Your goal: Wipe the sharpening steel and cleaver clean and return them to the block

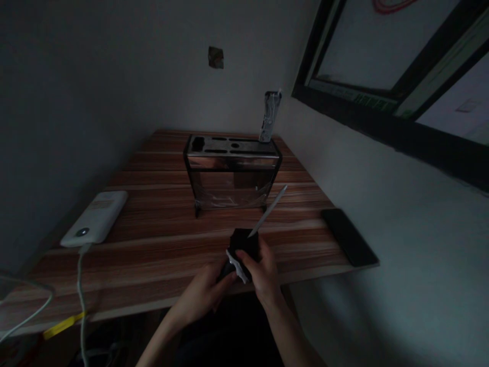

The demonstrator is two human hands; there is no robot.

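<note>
Near the table's front edge, my left hand (204, 288) is closed around the dark lower end of what looks like a knife (269, 208). Its long, thin, pale blade slants up and right. My right hand (263, 272) grips a black cloth-like piece (243, 243) with a ragged whitish edge, wrapped about the base of the blade. Most of the handle is hidden by the cloth and fingers. Beyond them stands a knife block (235, 162) with a slotted metal top and clear front. From its right end rises a grey patterned upright piece (270, 116).
A white power bank (95, 218) with a cable (81, 285) lies at the left. A black phone (349, 237) rests by the right edge of the wooden table (160, 204). Walls close in on the back and right, and a dark window frame (355, 117) juts at upper right.
</note>
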